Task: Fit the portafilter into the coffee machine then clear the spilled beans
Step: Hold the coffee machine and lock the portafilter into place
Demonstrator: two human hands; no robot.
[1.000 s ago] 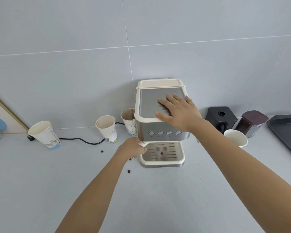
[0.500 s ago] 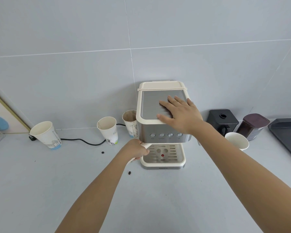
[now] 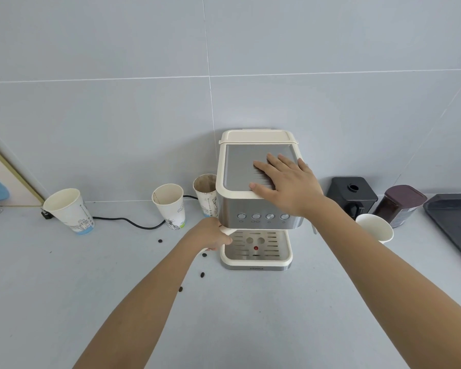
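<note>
The left hand (image 3: 210, 235) is closed around the cream portafilter handle (image 3: 227, 231) under the cream-and-steel coffee machine (image 3: 258, 198); the right hand (image 3: 285, 182) lies flat and open on its top. Three printed paper cups (image 3: 171, 206) on the grey bench (image 3: 250, 315) show no contents; the dark-lidded jar (image 3: 398, 206) holds something brown. Four dark coffee beans (image 3: 202, 274) lie loose.

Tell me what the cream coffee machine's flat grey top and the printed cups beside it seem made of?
The cream coffee machine's flat grey top looks like brushed metal: matte grey sheen, like the front panel. Its cream frame looks like smooth plastic. The printed cups look like paper: thin rolled rims, a visible side seam.
</note>
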